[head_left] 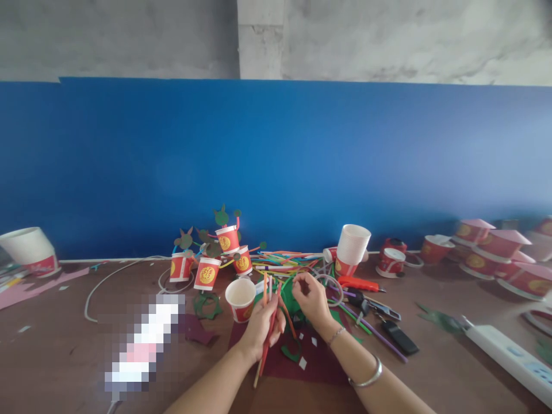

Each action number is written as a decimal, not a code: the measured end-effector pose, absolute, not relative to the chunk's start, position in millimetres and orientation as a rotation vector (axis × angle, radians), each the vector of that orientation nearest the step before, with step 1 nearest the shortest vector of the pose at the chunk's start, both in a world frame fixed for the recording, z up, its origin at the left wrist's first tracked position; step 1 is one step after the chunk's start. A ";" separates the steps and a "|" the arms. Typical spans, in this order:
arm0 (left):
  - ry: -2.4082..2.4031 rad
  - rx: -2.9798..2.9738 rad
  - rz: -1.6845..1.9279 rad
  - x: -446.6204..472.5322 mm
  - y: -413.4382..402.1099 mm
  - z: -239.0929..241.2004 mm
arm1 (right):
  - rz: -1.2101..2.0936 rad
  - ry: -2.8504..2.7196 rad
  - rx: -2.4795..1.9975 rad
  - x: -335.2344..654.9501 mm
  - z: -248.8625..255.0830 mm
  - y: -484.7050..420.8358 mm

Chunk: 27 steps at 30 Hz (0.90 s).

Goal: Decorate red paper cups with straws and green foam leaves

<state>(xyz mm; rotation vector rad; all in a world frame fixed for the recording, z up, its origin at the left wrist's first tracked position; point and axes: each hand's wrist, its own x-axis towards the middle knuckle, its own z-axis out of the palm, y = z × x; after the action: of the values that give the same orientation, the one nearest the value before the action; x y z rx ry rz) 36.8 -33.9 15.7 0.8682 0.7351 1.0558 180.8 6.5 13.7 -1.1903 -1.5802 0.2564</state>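
Note:
My left hand is closed around a small bunch of drinking straws, with red, orange and white ends sticking up and a thin pale stick end below. To its right, my right hand is raised with thumb and index finger pinched together; whatever may be between the fingertips cannot be made out. Just beyond the left hand stands an upright white-lined paper cup. Green paper lies partly hidden behind both hands. Under them is a dark red sheet with white scraps and a curved green cutting.
Finished-looking cup figures stand at the back left, beside loose coloured straws. A stack of paper cups, an orange-red tool, keys and a power strip lie to the right. A blue panel borders the table.

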 end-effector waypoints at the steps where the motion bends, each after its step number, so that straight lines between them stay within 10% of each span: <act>1: 0.735 0.866 1.055 36.7 -33.9 16.0 | 0.256 -1.577 -1.186 180.8 13.2 6.6; 27: 0.768 0.869 1.102 37.2 -33.7 14.5 | 0.382 -1.728 -0.980 171.8 19.6 -0.4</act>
<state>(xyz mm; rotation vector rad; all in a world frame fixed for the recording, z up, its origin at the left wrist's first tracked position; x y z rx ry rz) 37.2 -33.7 14.5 0.8688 0.7680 1.1018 171.8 -0.4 19.6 -0.9797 -1.7281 0.3824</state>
